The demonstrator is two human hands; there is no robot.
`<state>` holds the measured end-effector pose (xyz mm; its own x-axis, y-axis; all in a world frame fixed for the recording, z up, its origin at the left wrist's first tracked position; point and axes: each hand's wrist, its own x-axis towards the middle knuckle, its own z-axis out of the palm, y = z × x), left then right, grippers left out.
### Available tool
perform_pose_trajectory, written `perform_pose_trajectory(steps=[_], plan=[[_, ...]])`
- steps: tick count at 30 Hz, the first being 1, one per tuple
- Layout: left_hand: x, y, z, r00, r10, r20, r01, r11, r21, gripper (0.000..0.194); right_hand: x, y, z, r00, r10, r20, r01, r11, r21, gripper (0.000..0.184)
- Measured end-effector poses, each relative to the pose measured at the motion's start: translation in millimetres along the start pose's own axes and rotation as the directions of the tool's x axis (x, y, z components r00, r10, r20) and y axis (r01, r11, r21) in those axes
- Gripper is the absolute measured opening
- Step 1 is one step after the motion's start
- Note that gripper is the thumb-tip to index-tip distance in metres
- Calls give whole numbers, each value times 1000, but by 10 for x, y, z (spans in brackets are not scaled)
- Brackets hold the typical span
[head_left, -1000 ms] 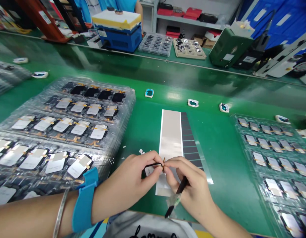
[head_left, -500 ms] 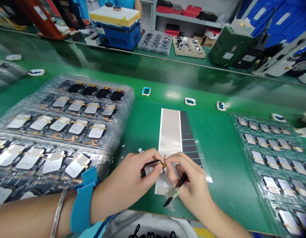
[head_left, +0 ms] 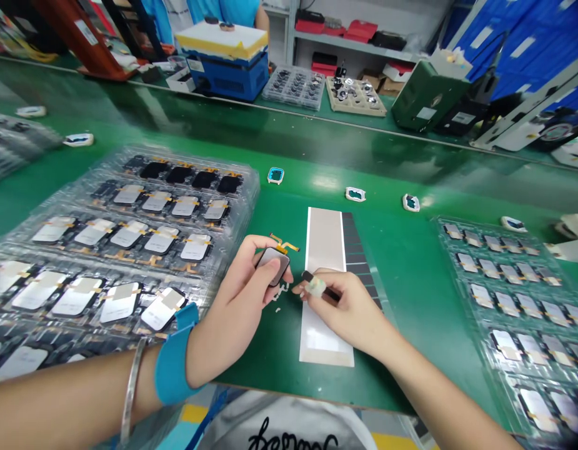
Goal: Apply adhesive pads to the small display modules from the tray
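My left hand (head_left: 242, 300) is closed around a small watch-sized display module (head_left: 271, 265), its thumb pressed on the grey back. An orange flex cable (head_left: 285, 244) sticks out from the module's far edge. Just to the right, my right hand (head_left: 349, 306) is closed on a pair of black tweezers (head_left: 333, 294) wrapped with pale tape; their other end is partly hidden. Its fingertips are near the module, apart from it. Small white scraps (head_left: 280, 291) lie below the module. Under my right hand is a strip sheet (head_left: 325, 244) with a pale backing and dark adhesive pieces (head_left: 357, 250).
Stacked clear trays (head_left: 249, 187) of display modules stand at left, and another clear tray (head_left: 462, 294) of modules at right. Several white watch frames (head_left: 355, 194) lie along the back. Behind the ledge are a blue machine (head_left: 227, 75) and a person in blue (head_left: 223, 9).
My left hand has moved left and up and turned the module so its grey back shows. My right hand has let go of the flex cable, and the tweezers now point away from me.
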<state>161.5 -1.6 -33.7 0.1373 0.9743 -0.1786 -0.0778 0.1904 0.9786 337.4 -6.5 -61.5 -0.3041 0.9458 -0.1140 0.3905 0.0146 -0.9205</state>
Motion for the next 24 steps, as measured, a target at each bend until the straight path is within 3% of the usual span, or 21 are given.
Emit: perform_pose_trajectory(steps=[7,16,24], plan=[[-4,-3,16,1000,-7,23,8,1000,-15,4,62,-48,30,991,-2,132,1,1000,1,21],[-1,6,19,1000,1,24,-1,1000,-16,4,43,50,5,997,-16,81,10,998,67,17],[-5,-3,17,999,-30,42,31,999,-18,4,-3,99,-35,991,-44,129,29,993,115,17]])
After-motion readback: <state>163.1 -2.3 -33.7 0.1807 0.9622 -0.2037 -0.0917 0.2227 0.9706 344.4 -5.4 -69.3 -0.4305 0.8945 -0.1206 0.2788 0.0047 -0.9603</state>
